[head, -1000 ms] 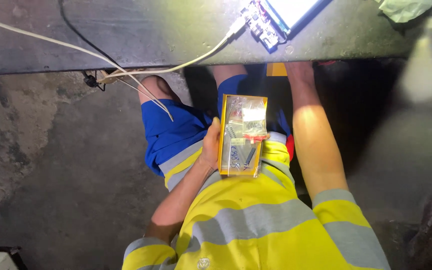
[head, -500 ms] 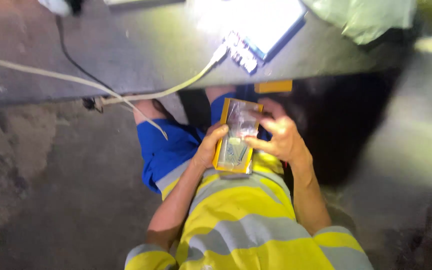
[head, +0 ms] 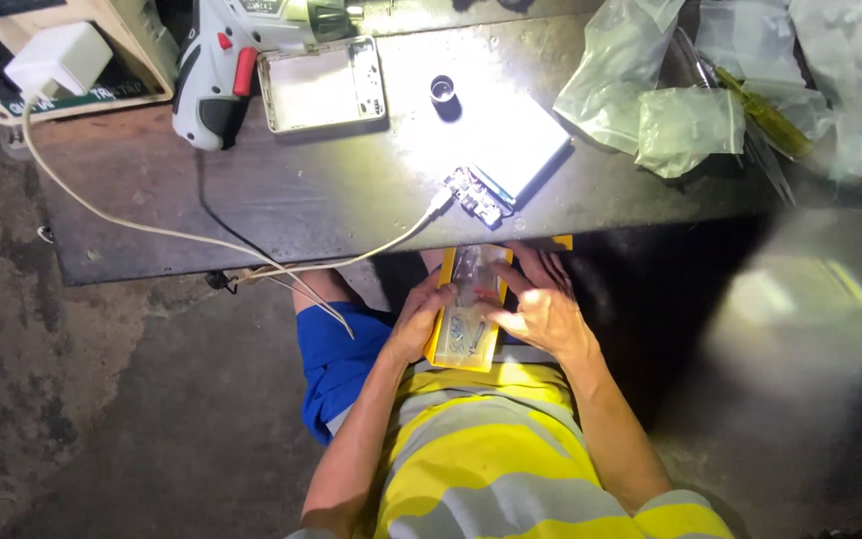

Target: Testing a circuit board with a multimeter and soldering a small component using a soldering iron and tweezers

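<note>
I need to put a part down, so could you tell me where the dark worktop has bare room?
The dark worktop lies bare on its left front, between the white cable and the white cordless screwdriver. The right end is crowded with clear plastic bags. Both hands hold the yellow-edged clear box.

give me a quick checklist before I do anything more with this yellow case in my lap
1. Left hand on the yellow case: ok, it grips the case's left edge.
2. Right hand on the case: ok, fingers lie over its clear top.
3. Case supported: ok, it sits over the lap, below the table edge.
4. Case lid open or latched: cannot tell.
5. White cable clear of the hands: ok, it runs left of the case, apart from it.
6. Light on the case: not ok, glare and shadow blur its contents.
</note>
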